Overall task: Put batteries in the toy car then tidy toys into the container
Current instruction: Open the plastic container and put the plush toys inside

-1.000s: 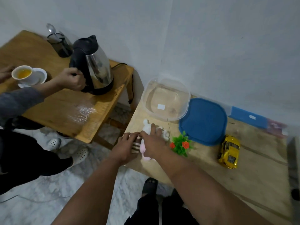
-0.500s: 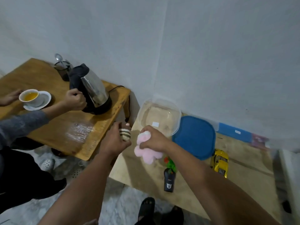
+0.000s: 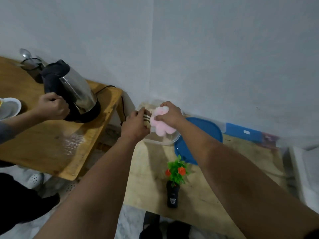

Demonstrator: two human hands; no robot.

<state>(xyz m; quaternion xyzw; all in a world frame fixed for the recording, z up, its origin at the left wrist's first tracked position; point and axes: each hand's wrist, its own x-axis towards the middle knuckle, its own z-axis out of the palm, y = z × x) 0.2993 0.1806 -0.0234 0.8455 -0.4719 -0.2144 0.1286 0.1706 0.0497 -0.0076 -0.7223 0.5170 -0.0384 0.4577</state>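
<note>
left hand point(image 3: 133, 125): grip curled round a small striped brown-and-cream soft toy point(image 3: 147, 119), held above the near-left rim of the container
right hand point(image 3: 170, 114): grip closed on a fluffy pink plush toy point(image 3: 161, 124); fingers wrap its top, lower part hangs free over the container opening
toys vs grips: striped toy sits between left thumb and fingers; pink plush just beside it, the two toys touching or nearly so, cannot tell which
clear plastic container point(image 3: 170, 140): on the pale wooden desk point(image 3: 148, 178), far-left corner by the wall, directly under both hands; inside mostly hidden by hands and plush
round blue plastic lid point(image 3: 203, 133): flat on the desk, just right of the container, partly under the right forearm
toy car: not visible, right forearm covers that part of the desk
small green plastic plant with orange flowers point(image 3: 177, 170): upright in a black pot point(image 3: 172, 195), near front edge of the desk, well apart from both grips
blue flat box point(image 3: 241, 131): against the wall, right of the lid
second person's hand point(image 3: 51, 107): holds handle of a steel electric kettle with black top point(image 3: 72, 90) on the brown wooden side desk point(image 3: 51, 144)
white cup on saucer point(image 3: 8, 107): left edge, partly cut off
</note>
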